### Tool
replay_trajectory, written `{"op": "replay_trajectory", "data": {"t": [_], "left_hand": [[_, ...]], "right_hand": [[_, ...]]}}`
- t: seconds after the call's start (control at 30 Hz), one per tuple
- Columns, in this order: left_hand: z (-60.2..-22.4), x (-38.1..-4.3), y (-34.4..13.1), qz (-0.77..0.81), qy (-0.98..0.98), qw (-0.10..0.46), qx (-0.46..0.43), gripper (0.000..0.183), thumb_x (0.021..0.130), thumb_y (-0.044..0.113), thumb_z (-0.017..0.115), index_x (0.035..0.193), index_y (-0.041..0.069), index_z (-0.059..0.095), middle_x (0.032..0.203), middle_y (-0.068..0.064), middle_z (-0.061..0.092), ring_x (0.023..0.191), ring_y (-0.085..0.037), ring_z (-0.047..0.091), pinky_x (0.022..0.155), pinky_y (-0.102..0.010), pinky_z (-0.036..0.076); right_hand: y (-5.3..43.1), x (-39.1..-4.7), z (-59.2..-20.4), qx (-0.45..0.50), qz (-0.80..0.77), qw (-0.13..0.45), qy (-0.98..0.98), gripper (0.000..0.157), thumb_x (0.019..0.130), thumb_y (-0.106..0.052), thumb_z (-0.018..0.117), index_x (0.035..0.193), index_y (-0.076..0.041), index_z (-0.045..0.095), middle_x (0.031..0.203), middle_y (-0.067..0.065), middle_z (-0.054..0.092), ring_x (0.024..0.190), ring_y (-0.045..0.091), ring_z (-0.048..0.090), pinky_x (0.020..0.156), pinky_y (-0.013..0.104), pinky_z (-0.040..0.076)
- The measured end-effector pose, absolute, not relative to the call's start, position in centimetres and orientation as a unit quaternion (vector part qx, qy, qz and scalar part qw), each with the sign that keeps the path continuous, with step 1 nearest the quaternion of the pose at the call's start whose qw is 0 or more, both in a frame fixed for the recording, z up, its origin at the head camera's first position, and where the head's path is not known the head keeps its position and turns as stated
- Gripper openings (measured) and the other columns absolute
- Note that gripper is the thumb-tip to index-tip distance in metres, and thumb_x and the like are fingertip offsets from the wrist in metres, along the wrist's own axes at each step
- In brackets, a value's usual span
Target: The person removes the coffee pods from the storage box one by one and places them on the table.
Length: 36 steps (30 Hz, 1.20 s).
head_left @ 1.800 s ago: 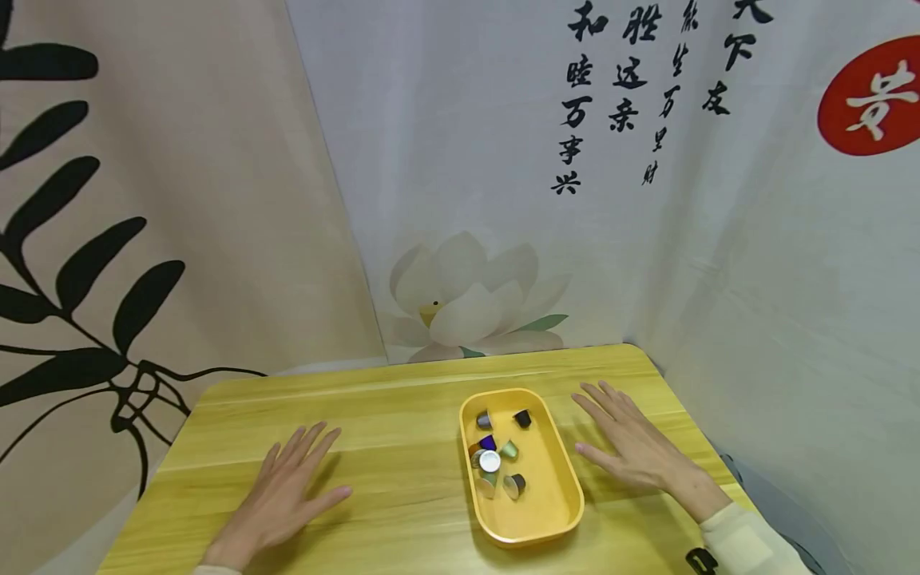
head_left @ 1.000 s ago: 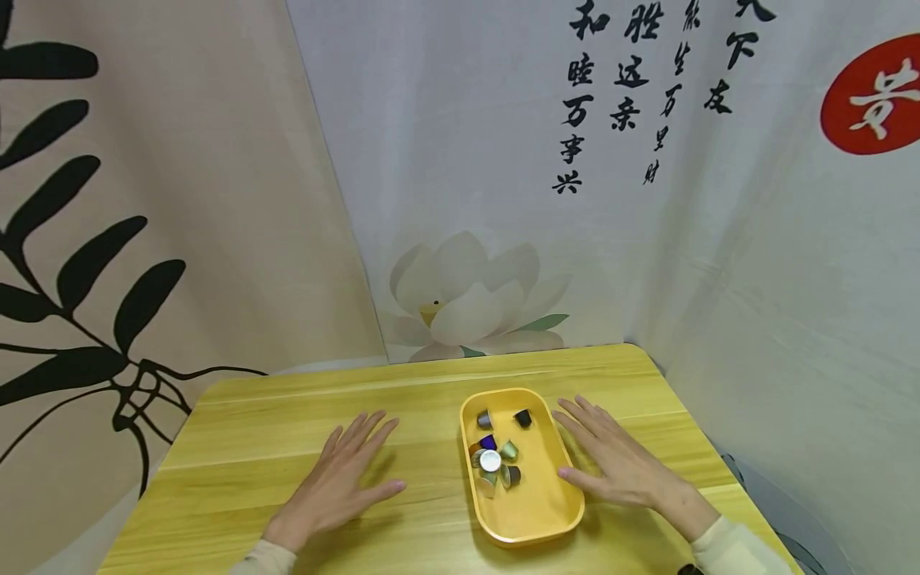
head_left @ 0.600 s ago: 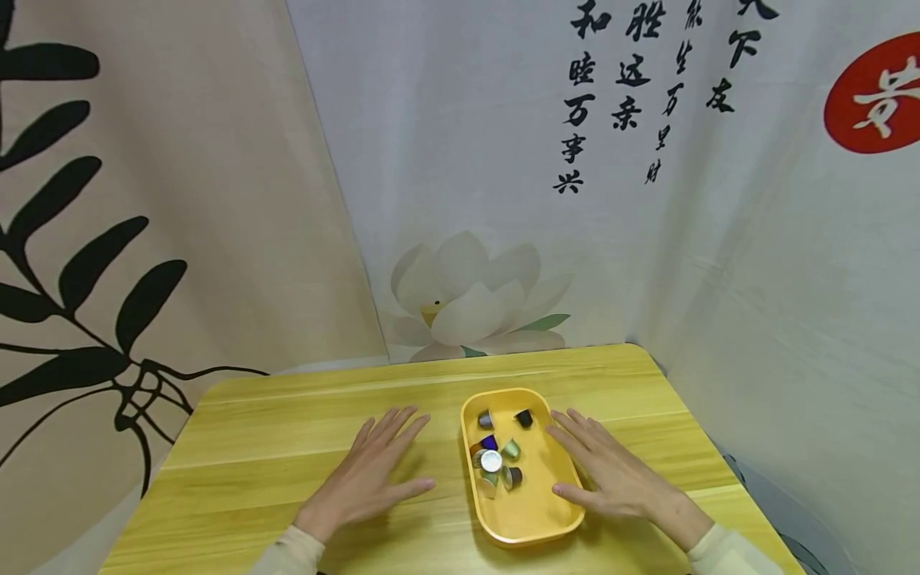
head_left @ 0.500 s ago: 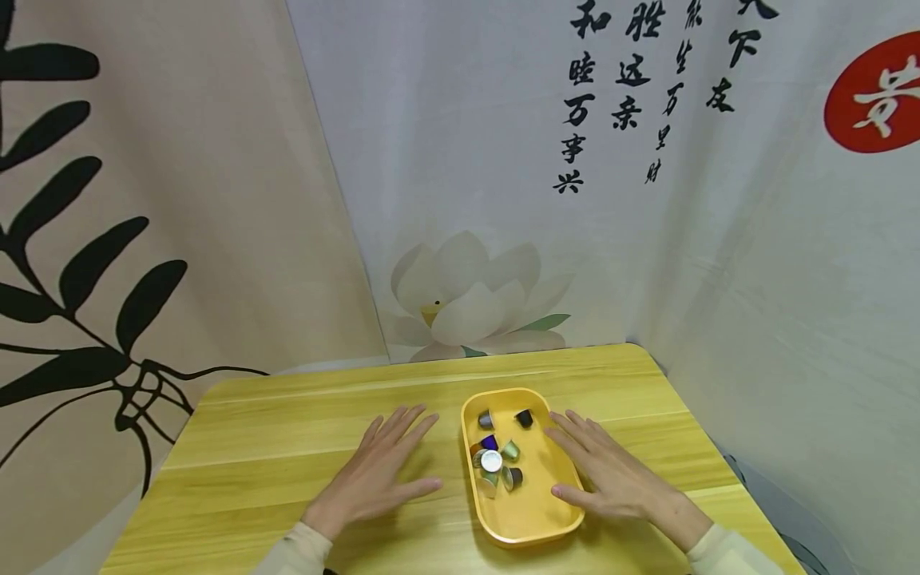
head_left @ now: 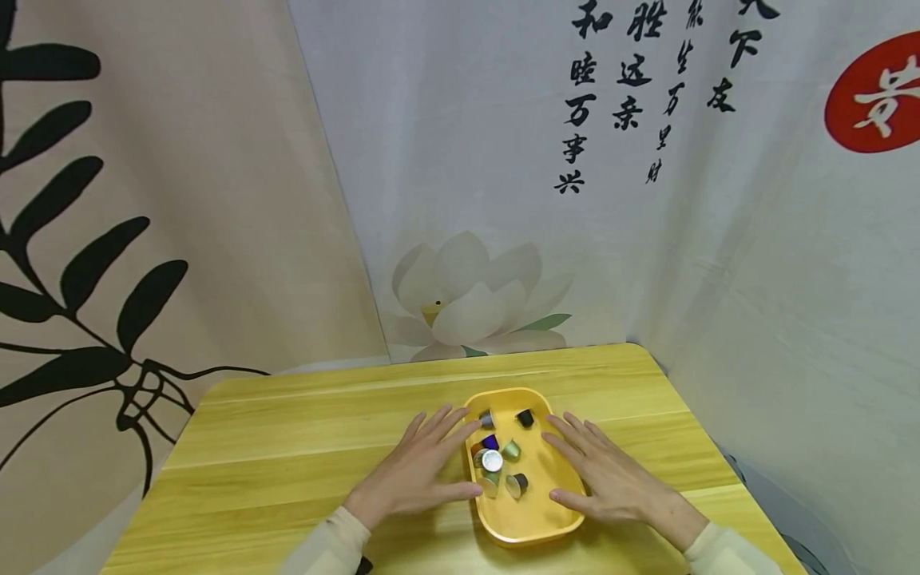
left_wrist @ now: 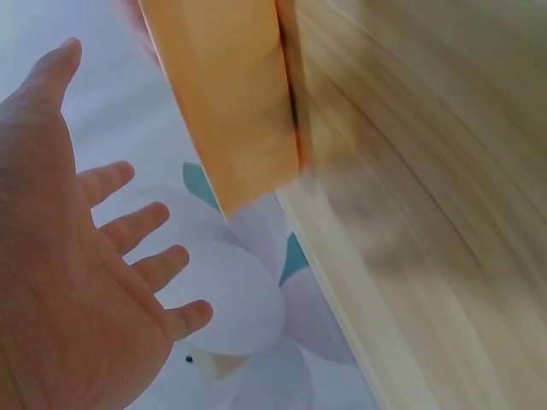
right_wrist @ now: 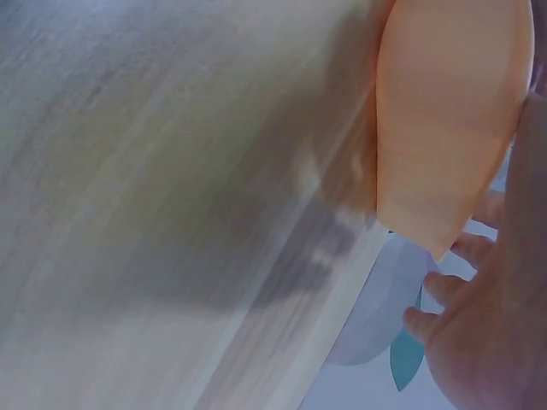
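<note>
A yellow tray [head_left: 532, 523] stands on the wooden table, holding several small coffee capsules. Among them are a white-topped capsule [head_left: 492, 461], a black capsule [head_left: 525, 418], a dark blue one [head_left: 490, 442] and a pale green one [head_left: 511, 450]. My left hand [head_left: 420, 469], fingers spread, has its fingertips over the tray's left rim. On the other side, my right hand [head_left: 614, 475] reaches over the right rim with its fingers extended. In the left wrist view the tray's outer wall [left_wrist: 235, 102] is beside my fingers. Neither hand grips anything.
The wood-grain table [head_left: 302, 447] extends to both sides of the tray. Behind it hangs a pale curtain [head_left: 474, 160] with a printed flower and black writing; another curtain [head_left: 237, 200] with dark leaves hangs at the left.
My left hand has moved right across the table to the tray's left rim. My right hand has come left to its right rim. A dark capsule near the front has rolled slightly.
</note>
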<state>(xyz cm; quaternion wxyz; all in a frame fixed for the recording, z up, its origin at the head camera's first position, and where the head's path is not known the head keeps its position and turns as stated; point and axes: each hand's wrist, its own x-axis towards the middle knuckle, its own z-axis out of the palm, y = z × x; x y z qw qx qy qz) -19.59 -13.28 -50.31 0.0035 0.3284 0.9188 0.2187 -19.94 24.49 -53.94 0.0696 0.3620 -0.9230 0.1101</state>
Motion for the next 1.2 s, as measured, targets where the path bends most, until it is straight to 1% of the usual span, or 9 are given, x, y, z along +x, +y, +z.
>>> {"op": "replay_trajectory", "data": {"t": [0.1,0.2,0.4,0.5,0.57,0.73,0.9,1.07,1.2], "left_hand": [[-50.2,-19.8,-12.4,0.209,0.917,0.01,0.34,0.091,0.104,0.067,0.072,0.179,0.034,0.034,0.186,-0.011,0.034,0.176,-0.043,0.023,0.136,-0.081,0.021],[-50.1,-20.1,-11.8,0.191,0.916,0.012,0.351,0.087,0.104,0.07,0.07,0.177,0.032,0.039,0.184,-0.011,0.04,0.175,-0.043,0.026,0.136,-0.08,0.023],[-50.1,-20.9,-10.5,0.153,0.912,0.013,0.38,0.081,0.106,0.069,0.069,0.171,0.025,0.05,0.178,-0.01,0.049,0.171,-0.042,0.037,0.135,-0.078,0.028],[-50.0,-21.3,-9.8,0.134,0.913,0.016,0.386,0.079,0.106,0.069,0.068,0.168,0.023,0.054,0.176,-0.01,0.052,0.168,-0.041,0.044,0.135,-0.076,0.032],[-50.0,-21.5,-9.4,0.112,0.915,0.016,0.388,0.077,0.105,0.07,0.069,0.166,0.024,0.056,0.174,-0.008,0.054,0.165,-0.037,0.048,0.134,-0.074,0.036],[-49.8,-22.0,-8.3,0.051,0.916,0.003,0.398,0.068,0.104,0.066,0.074,0.158,0.024,0.066,0.164,-0.003,0.065,0.153,-0.029,0.061,0.129,-0.066,0.047],[-49.4,-22.6,-7.4,0.024,0.912,-0.01,0.41,0.059,0.101,0.059,0.081,0.147,0.023,0.075,0.147,0.001,0.076,0.135,-0.021,0.073,0.119,-0.055,0.058],[-49.4,-22.9,-6.8,0.01,0.911,-0.005,0.412,0.054,0.099,0.057,0.085,0.142,0.025,0.078,0.136,0.005,0.081,0.122,-0.014,0.077,0.11,-0.047,0.062],[-49.5,-23.1,-6.5,0.002,0.91,-0.007,0.415,0.049,0.097,0.054,0.087,0.137,0.025,0.081,0.13,0.006,0.082,0.116,-0.012,0.077,0.109,-0.046,0.062]], "right_hand": [[24.5,-19.9,-54.1,0.361,0.107,0.074,-0.924,0.082,0.107,-0.061,0.068,0.169,-0.011,0.051,0.183,0.019,0.038,0.167,0.049,0.041,0.131,0.07,0.04],[24.4,-19.9,-54.1,0.357,0.103,0.079,-0.925,0.083,0.105,-0.06,0.071,0.169,-0.01,0.052,0.184,0.019,0.036,0.167,0.048,0.04,0.131,0.07,0.041],[24.4,-19.9,-54.1,0.352,0.104,0.081,-0.927,0.085,0.104,-0.059,0.074,0.168,-0.009,0.052,0.184,0.019,0.035,0.167,0.048,0.04,0.13,0.071,0.042],[24.5,-19.9,-54.1,0.352,0.108,0.078,-0.927,0.085,0.104,-0.06,0.073,0.168,-0.009,0.052,0.184,0.019,0.035,0.167,0.048,0.041,0.13,0.071,0.042],[24.5,-19.9,-54.1,0.352,0.109,0.077,-0.927,0.085,0.104,-0.06,0.073,0.169,-0.009,0.052,0.185,0.019,0.035,0.167,0.048,0.041,0.13,0.071,0.042],[24.6,-19.9,-54.0,0.352,0.112,0.076,-0.926,0.085,0.104,-0.06,0.074,0.168,-0.009,0.052,0.185,0.019,0.035,0.167,0.049,0.041,0.13,0.07,0.042],[24.5,-19.9,-54.0,0.351,0.112,0.074,-0.927,0.085,0.104,-0.059,0.074,0.169,-0.01,0.052,0.185,0.018,0.035,0.167,0.048,0.041,0.13,0.07,0.042],[24.6,-19.9,-54.1,0.35,0.111,0.073,-0.927,0.084,0.104,-0.059,0.074,0.169,-0.01,0.052,0.185,0.017,0.034,0.167,0.047,0.041,0.13,0.069,0.042],[24.6,-19.8,-54.1,0.349,0.113,0.071,-0.928,0.084,0.105,-0.06,0.073,0.169,-0.01,0.051,0.185,0.017,0.034,0.167,0.048,0.041,0.13,0.07,0.042]]}}
